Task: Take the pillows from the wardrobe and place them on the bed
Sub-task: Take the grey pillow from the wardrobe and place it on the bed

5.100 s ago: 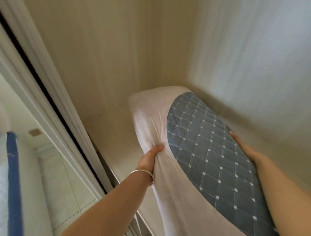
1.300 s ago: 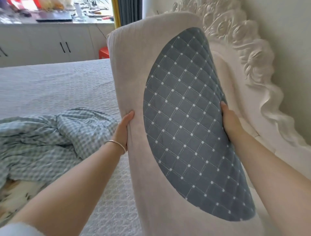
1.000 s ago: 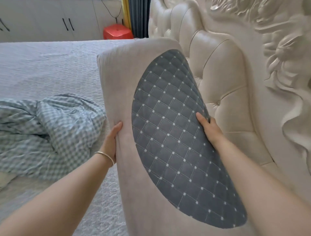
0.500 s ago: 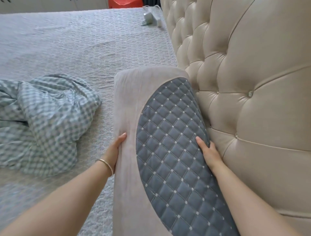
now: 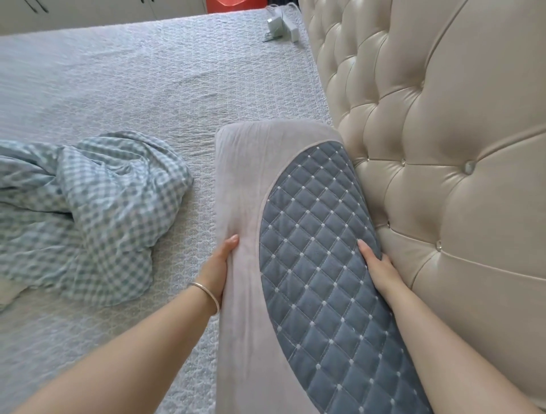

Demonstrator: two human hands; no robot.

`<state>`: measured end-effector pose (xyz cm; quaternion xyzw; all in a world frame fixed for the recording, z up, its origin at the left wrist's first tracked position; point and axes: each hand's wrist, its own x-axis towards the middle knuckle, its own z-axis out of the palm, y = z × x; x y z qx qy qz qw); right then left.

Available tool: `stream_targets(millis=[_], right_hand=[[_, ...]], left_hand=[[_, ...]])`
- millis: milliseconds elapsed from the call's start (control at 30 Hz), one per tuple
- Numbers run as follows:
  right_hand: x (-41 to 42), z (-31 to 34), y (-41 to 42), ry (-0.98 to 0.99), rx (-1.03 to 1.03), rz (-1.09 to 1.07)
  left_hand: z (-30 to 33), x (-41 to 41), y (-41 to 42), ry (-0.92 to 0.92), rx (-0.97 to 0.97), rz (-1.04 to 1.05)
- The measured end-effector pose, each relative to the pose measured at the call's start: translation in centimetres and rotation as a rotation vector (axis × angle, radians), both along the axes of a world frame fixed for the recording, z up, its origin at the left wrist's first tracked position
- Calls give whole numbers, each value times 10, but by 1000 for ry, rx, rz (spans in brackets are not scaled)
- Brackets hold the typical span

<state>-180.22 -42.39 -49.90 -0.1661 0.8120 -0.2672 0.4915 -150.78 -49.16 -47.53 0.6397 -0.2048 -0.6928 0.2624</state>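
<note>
Nearest to us, at the bottom of the view, our two bare forearms reach forward on either side of the pillow (image 5: 245, 230), a long beige one with a blue quilted panel (image 5: 328, 283) stitched in diamonds. Our left hand (image 5: 217, 270) clasps the pillow's left edge, thumb lying on the beige fabric and the remaining fingers hidden behind it, so that grip is closed on the pillow; a thin bracelet (image 5: 206, 295) circles that wrist. Our right hand (image 5: 381, 273) lies along the right edge of the quilted panel, fingers pressed flat on the fabric where it meets the headboard (image 5: 449, 153), and it also has hold of the pillow, though we cannot tell how far the fingers wrap round its edge. Lengthwise along the tufted cream headboard lies the pillow, its right side touching the padding, over the bed (image 5: 141, 79); whether its underside fully rests on the grey textured bedspread we cannot tell. Left of the pillow, apart from it, a crumpled blue-and-white checked blanket (image 5: 88, 212) lies heaped on the bedspread. Farther off, near the far end of the headboard, a small white charger with its cable (image 5: 277, 23) sits on the bed. Beyond the bed's far edge a red object (image 5: 227, 3) shows beside pale cabinet fronts (image 5: 88, 11).
</note>
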Motion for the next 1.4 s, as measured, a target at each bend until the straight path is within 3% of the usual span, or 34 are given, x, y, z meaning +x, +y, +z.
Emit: stream_targets(millis=[200,400,567,867,1133,1400], right_hand=[[9,0,-4,262,187,102],[16,17,-7,500,259,199],[28,32,1,551,231,224],[70,81,30,614,222,325],[186,156,42,558,-64,406],[412,233,48,451,-350,527]], left_hand=[[-4,-3,1,-37,-79,-30],[8,-4,8,-256,-159,-102],[17,-5,13,-376,-162,-172],[58,8,42,-383,-150,-326],[136,66,69,-161,-215,-328],[195,234,101,-401,-441,-226]])
